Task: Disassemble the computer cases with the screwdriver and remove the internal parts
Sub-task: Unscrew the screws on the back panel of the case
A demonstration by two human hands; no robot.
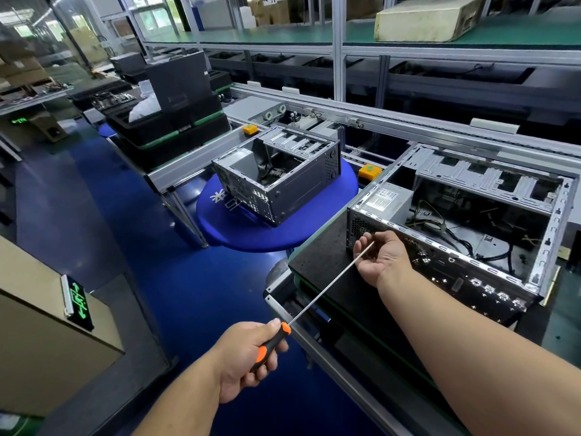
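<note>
Left hand (248, 357) grips screwdriver (317, 297), right hand (382, 258) pinches tip — beside case (456, 228)

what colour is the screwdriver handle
Orange and black, gripped in the left hand; the screwdriver shows in the head view.

a round blue stool (251, 228), orange stop buttons (370, 171), and a yellowed box (421, 22) on the green shelf (283, 34).

Long orange-black screwdriver (317, 302) slants toward opened case (465, 234).
</note>
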